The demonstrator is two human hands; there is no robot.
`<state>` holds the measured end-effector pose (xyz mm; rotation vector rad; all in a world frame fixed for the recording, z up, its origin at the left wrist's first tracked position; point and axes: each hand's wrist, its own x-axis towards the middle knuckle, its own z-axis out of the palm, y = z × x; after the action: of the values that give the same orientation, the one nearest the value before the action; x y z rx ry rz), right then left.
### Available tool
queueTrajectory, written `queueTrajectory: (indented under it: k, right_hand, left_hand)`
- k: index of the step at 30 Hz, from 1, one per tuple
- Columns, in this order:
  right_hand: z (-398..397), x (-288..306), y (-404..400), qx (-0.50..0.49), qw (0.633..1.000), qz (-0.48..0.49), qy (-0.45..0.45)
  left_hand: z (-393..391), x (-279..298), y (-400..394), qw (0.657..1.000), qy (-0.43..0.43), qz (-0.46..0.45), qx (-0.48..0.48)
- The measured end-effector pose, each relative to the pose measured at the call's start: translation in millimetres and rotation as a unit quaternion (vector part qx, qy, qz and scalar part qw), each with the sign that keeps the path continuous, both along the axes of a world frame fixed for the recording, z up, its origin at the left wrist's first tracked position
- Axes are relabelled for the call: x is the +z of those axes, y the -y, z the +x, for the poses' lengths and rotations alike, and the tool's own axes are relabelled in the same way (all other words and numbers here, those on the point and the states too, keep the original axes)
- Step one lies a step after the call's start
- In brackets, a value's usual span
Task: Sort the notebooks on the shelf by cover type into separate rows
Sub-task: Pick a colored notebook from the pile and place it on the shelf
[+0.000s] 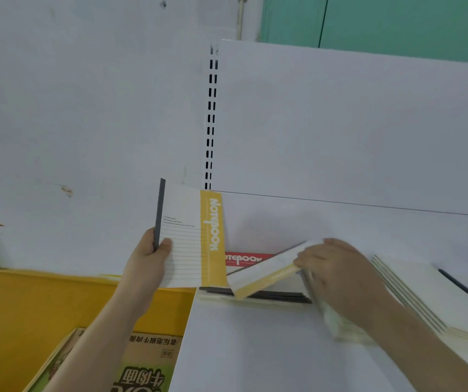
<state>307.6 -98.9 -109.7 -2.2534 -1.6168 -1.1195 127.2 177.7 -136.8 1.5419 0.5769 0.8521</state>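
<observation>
Yellow notebook (191,236) in left hand (148,254)

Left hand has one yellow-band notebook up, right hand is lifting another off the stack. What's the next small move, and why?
Probably bring the tilted notebook in the right hand across to the notebook held upright by the left hand. Both show the same yellow band, so they likely belong together, while a red-cover notebook lies behind the stack.

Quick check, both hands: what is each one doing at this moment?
Left hand: grips the upright yellow-band notebook by its dark spine.
Right hand: blurred, lifting a tilted notebook off the flat stack; grip unclear.
</observation>
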Motion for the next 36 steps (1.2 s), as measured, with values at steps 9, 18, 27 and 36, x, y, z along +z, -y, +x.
queueTrajectory:
  k: [9, 18, 27, 36]
  right_hand:
    - [-17, 10, 6, 0.185, 0.944, 0.269, -0.049]
    - [-8, -20, -23, 0.081, 0.971, 0.214, -0.063]
    - [-72, -29, 10, 0.018, 0.847, 0.247, -0.470]
    - [-84, -30, 99, -0.143, 0.820, 0.357, -0.424]
  left_hand:
    - [-2, 13, 32, 0.993, -0.019, -0.009, -0.112]
    - [-1, 12, 90, 0.969, 0.031, -0.075, -0.233]
    - [21, 11, 113, 0.978, 0.097, -0.059, -0.176]
    - [57, 13, 206, 0.930, 0.015, -0.017, -0.367]
